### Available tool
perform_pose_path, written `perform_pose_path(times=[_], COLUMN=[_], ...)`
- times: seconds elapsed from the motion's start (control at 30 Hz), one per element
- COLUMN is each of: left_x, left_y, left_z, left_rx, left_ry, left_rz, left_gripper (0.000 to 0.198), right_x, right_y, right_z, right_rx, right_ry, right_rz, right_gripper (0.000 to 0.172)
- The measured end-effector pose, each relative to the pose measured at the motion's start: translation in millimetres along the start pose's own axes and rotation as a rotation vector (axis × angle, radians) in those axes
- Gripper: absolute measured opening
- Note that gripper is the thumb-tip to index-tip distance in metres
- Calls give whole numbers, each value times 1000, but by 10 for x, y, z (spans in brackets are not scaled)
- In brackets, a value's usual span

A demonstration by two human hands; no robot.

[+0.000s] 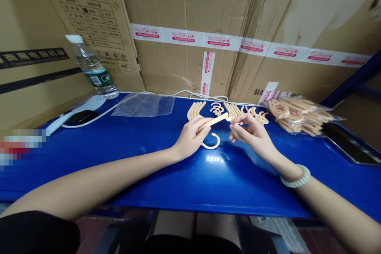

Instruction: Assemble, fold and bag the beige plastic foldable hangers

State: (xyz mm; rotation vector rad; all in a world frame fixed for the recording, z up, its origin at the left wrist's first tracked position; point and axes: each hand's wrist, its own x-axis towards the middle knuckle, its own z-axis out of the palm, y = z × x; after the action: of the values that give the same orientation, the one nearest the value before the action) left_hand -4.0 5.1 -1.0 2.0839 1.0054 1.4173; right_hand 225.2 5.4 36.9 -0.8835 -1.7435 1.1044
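Note:
A beige strip (218, 120) that looks like a clothes hanger arm lies between the thumb and fingers of my left hand (192, 137). Its far end reaches toward my right hand (250, 129), whose thumb and index finger pinch together there; whatever is between them is too small to make out. Just under my left fingers shows a beige hanger hook (212, 147); whether it joins the held strip is hidden. Behind my hands, several similar hanger arms (195, 109) lie in a row at left, with more arms (231, 109), small hooks (216, 109) and curved pieces (262, 117) alongside.
Bags of beige parts (297, 113) and a dark phone-like slab (351, 143) are at right on the blue table (178, 182). Left stand a water bottle (95, 71), a clear plastic bag (143, 105), a white cable (110, 109) and a black object (81, 117). Cardboard boxes (184, 4) wall the back.

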Motion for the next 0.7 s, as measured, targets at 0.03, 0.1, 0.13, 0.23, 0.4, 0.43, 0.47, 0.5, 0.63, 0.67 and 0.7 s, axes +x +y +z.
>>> perform_pose_path(times=[0.03,0.1,0.13,0.23,0.4,0.43,0.47,0.5,0.63,0.67,0.7], left_x=[-3,-17,-28,-64,-64,-56,-49,-45,-67,-79,-90], left_y=[-2,-7,-9,-9,-7,-6,-3,2,42,56,69], left_z=[4,15,20,20,-29,-38,-42,-43,-20,-13,-9], left_rx=[14,57,87,216,551,610,662,707,817,840,863], left_ry=[-2,-3,-2,-12,-62,-75,-90,-106,-186,-204,-219], left_rz=[-1,3,8,37,203,238,266,286,334,334,331], left_gripper=[29,29,29,29,30,31,31,31,28,28,27], right_x=[3,9,11,15,11,8,3,-2,-27,-33,-39], right_y=[12,39,50,57,-8,-15,-17,-16,0,0,-2], right_z=[3,-1,-8,-37,-40,-33,-23,-13,26,36,45], right_rx=[-12,-51,-74,-123,-80,-62,-44,-27,20,29,39], right_ry=[4,-26,-60,-170,-250,-260,-269,-280,-338,-353,-364], right_rz=[5,28,45,121,267,289,308,324,375,384,392], right_gripper=[25,30,31,33,41,41,40,40,39,40,40])
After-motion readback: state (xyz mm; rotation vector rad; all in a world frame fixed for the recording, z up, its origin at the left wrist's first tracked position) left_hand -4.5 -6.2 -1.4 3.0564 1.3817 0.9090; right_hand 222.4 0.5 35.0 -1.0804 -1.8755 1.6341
